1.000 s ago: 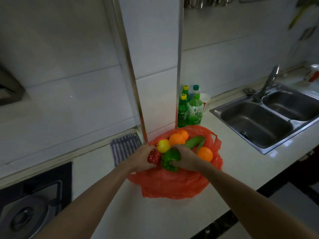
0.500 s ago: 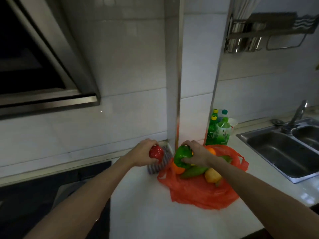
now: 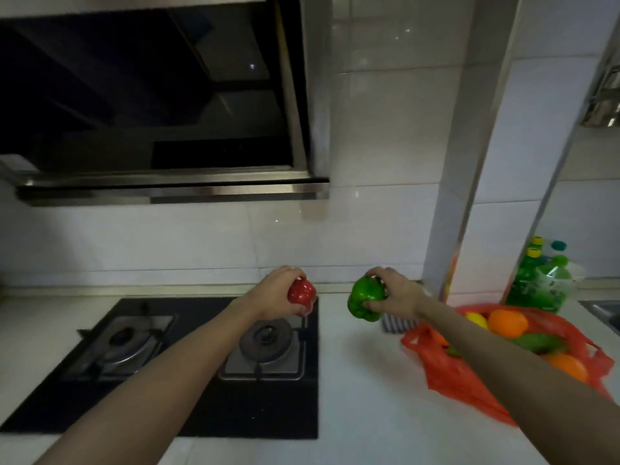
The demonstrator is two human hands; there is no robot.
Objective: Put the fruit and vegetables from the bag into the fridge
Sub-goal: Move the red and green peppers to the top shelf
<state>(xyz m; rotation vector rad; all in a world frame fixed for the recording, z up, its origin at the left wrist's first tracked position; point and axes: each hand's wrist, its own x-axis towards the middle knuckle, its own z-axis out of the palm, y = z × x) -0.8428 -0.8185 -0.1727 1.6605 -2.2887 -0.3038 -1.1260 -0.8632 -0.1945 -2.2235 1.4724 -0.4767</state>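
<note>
A second ago both hands were down in the bag (image 3: 446, 370). Now the left hand (image 3: 275, 293) holds the red pepper (image 3: 302, 293) clear of it, above the right burner of the stove (image 3: 167, 364), and the right hand (image 3: 397, 293) holds the green pepper (image 3: 365, 298) over the surface (image 3: 362, 397) between stove and bag. The view has swung left, bringing the hood (image 3: 151, 112) in and pushing the sink (image 3: 604, 310) to the right edge.

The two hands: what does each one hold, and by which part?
The left hand grips the red pepper around its body, fingers over its top. The right hand grips the green pepper around its body too.
</note>
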